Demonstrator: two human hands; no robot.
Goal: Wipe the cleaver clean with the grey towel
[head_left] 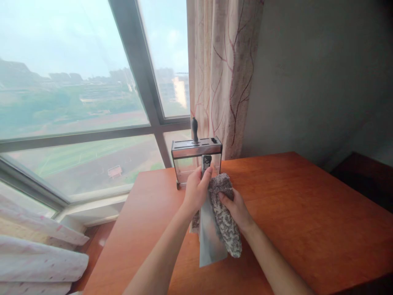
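Note:
A cleaver points down towards me, its broad grey blade (211, 241) over the table and its dark handle (206, 161) upward. My left hand (196, 184) is closed round that handle. In my right hand (236, 207) is a fluffy grey-and-white cloth (229, 225), folded and gripped with the thumb on top. The cloth lies against the right side of the blade and hides part of it. Just beyond the hands stands a clear-sided knife block (196, 148) with a metal top, and one dark knife handle (194, 130) sticks up from it.
The reddish-brown wooden table (285, 205) spreads out on both sides. A small patterned thing (195, 223), partly hidden, shows left of the blade. Behind the block hang a patterned curtain (227, 73) and a large window (70, 82). A pale curtain (39, 260) bunches at lower left.

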